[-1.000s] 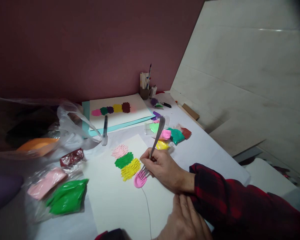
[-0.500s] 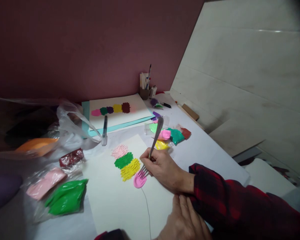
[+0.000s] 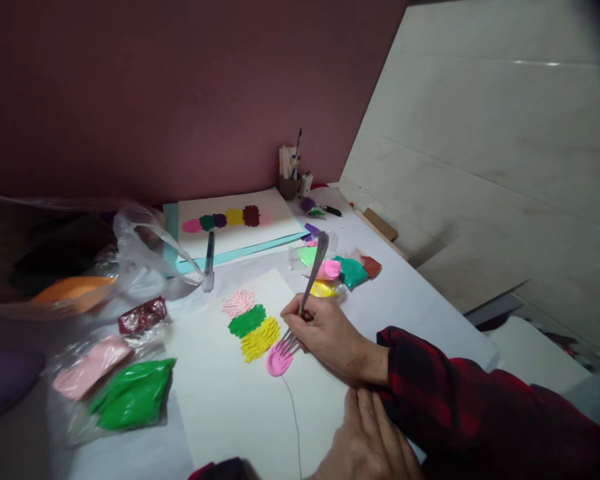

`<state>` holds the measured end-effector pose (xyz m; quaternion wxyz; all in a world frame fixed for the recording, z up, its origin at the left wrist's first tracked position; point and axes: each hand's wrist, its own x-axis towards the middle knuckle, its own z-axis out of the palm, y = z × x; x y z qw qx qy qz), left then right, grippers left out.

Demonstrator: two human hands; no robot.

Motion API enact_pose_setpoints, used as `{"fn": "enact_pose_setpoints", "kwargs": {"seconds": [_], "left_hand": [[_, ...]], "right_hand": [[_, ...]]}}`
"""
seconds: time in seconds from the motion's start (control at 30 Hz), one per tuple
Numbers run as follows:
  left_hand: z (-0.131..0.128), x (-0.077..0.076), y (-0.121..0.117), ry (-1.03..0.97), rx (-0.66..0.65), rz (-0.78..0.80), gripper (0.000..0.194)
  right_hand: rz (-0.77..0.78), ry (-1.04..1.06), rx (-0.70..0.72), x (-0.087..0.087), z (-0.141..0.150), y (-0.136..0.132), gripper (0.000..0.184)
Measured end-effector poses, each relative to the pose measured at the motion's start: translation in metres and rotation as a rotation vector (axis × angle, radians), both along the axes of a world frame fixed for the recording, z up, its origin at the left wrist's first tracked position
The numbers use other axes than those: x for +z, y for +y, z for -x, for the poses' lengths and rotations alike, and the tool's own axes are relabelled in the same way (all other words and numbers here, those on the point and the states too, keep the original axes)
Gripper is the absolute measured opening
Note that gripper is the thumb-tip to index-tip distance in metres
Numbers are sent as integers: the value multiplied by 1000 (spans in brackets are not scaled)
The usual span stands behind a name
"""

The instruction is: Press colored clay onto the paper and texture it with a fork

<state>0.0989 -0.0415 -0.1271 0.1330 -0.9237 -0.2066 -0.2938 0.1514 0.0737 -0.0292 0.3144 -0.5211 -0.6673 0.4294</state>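
My right hand [image 3: 323, 330] is closed around a fork [image 3: 314, 273], its handle pointing up and its tines down. The tines touch the upper part of a flattened round of pink clay [image 3: 279, 361] on a white sheet of paper [image 3: 235, 420]. Above it on the sheet, textured patches of yellow clay [image 3: 261, 339], green clay [image 3: 247, 321] and pale pink clay [image 3: 239, 303] join in a row. A thin drawn line runs down from the pink round. My left hand [image 3: 367, 443] lies flat with fingers stretched out on the sheet's lower right.
At left lie a green clay packet [image 3: 135, 395], a pale pink packet [image 3: 94, 367], a dark red packet [image 3: 143, 316] and a plastic bag [image 3: 145, 253]. Behind are a marker [image 3: 209, 261], a coloured picture [image 3: 230, 243] and a pen cup [image 3: 290, 187]. Several clay packets [image 3: 351, 272] lie beyond my right hand.
The fork's handle has tipped slightly to the right, its tines still at the pink clay. My left hand stays in place on the paper.
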Motion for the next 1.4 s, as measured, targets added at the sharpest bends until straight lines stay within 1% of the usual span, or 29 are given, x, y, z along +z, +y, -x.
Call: {"fn": "enact_pose_setpoints", "kwargs": {"seconds": [0.1, 0.27, 0.5, 0.77, 0.93, 1.0, 1.1, 1.17, 1.27, 1.33, 1.4], "left_hand": [[-1, -2, -1, -25, 5, 14, 20], [-1, 0, -1, -41, 12, 42, 18], [-1, 2, -1, -41, 20, 55, 18], [1, 3, -1, -52, 39, 24, 22], [1, 5, 0, -53, 35, 12, 20], [3, 9, 1, -50, 31, 3, 21], [7, 16, 3, -58, 15, -25, 25], [8, 21, 5, -69, 13, -41, 19], [9, 31, 8, -100, 32, -62, 14], [8, 42, 11, -120, 47, -69, 13], [10, 61, 14, -121, 49, -41, 12]], "right_hand": [[-13, 6, 9, -1, 0, 0, 12], [-29, -5, 37, -1, 1, 0, 13], [-47, -23, 20, -3, 1, 0, 14], [-61, -57, -33, -3, 1, 0, 13], [-64, -43, -90, -9, -2, 2, 9], [-66, 6, -128, -11, -5, 2, 7], [-106, 158, -167, -11, -9, 1, 10], [-160, 255, -185, -10, -10, 0, 14], [-236, 324, -181, -11, -10, -3, 21], [-275, 352, -150, -14, -10, -4, 23], [-308, 371, -121, -15, -11, -6, 24]]}}
